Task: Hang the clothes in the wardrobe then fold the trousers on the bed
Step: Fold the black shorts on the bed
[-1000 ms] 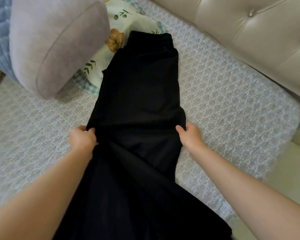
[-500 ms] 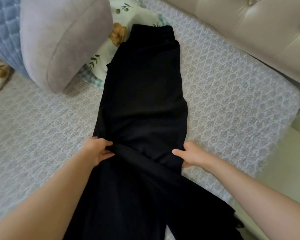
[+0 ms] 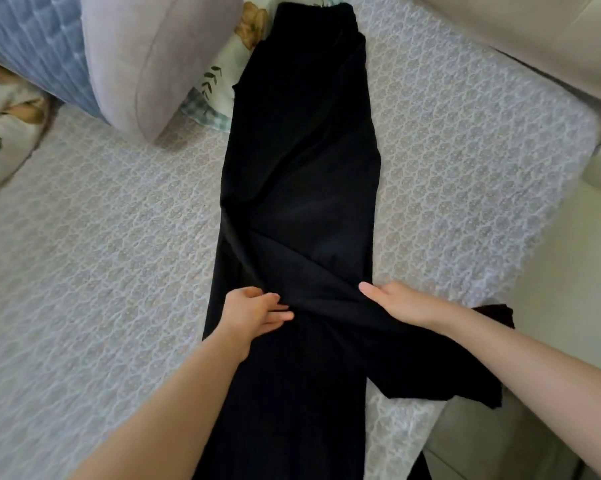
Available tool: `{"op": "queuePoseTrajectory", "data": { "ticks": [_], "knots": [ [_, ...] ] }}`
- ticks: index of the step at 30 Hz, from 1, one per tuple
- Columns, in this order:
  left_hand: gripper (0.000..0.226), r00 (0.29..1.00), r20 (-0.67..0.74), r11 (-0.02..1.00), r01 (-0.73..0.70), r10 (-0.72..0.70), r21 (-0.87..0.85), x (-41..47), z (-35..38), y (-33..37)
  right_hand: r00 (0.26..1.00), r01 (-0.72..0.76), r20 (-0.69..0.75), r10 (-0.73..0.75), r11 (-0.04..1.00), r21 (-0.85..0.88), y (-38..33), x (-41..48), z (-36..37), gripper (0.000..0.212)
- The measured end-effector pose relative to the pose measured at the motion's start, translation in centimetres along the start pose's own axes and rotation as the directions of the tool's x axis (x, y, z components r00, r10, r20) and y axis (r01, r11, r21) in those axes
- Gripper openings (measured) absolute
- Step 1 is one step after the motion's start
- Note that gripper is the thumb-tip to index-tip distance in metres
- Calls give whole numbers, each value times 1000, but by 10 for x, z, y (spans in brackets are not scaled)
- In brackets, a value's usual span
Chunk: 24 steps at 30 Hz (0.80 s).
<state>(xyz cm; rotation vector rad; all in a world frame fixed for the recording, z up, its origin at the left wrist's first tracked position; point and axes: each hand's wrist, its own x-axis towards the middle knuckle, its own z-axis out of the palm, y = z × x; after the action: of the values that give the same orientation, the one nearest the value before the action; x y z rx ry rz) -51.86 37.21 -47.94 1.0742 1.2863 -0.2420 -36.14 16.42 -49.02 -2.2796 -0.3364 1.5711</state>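
Note:
Black trousers [image 3: 302,140] lie lengthwise on the bed [image 3: 101,258], waistband at the far end near the pillows. A diagonal crease of cloth runs across the legs between my hands. My left hand [image 3: 254,311] pinches the fabric at the left part of this crease, fingers pointing right. My right hand [image 3: 399,304] grips the cloth at the right side, thumb on top. One trouser leg spreads off to the right over the bed's edge, the other runs down toward me.
A lilac cushion [image 3: 153,57] and a blue quilted pillow [image 3: 39,46] lie at the far left, with a floral pillow [image 3: 229,60] beneath them. A beige padded headboard [image 3: 534,36] runs along the far right. The bed's right edge drops to the floor.
Both hands have slid down the trousers toward me, from the thigh area to lower on the legs. The right leg has swung out to the right over the bed's edge.

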Motion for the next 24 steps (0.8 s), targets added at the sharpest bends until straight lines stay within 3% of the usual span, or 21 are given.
{"op": "queuePoseTrajectory", "data": {
  "ticks": [2,5,8,9,11,13,15,17,20,22,24],
  "knots": [
    [12,998,-65,1000,-18,16,-20,-14,1,-13,991,-107,80,108,994,-6,-4,-20,9,101],
    [5,990,-136,991,-36,19,-125,-29,-4,-20,982,-101,138,127,978,-183,-12,-41,19,74],
    [7,975,-215,984,-88,54,-154,-33,-14,-16,975,-107,143,171,922,-373,-22,-63,27,72],
    [7,966,-253,982,-103,60,-161,-31,-19,-14,977,-68,160,142,917,-394,-25,-72,31,60],
    [6,946,-320,975,-122,56,-188,-26,-33,-10,971,-20,220,97,945,-327,-29,-87,43,43],
    [5,932,-361,963,-132,40,-233,-19,-51,-12,960,13,278,24,991,-130,-31,-99,69,32],
    [7,945,-325,972,-99,24,-214,-18,-69,-22,949,47,310,-51,999,20,-32,-107,108,16],
    [20,981,-194,997,5,-20,-77,-23,-79,-42,940,138,325,-101,986,-92,-31,-108,145,13],
    [33,993,-96,984,89,-75,155,-37,-81,-82,971,148,210,-117,979,-140,-25,-95,168,10],
    [28,992,-109,966,86,-61,243,-43,-77,-106,997,62,43,-62,998,5,-17,-78,163,12],
    [21,992,-106,956,99,-73,275,-47,-72,-124,977,14,-213,14,992,129,-8,-64,150,9]
  ]
}}
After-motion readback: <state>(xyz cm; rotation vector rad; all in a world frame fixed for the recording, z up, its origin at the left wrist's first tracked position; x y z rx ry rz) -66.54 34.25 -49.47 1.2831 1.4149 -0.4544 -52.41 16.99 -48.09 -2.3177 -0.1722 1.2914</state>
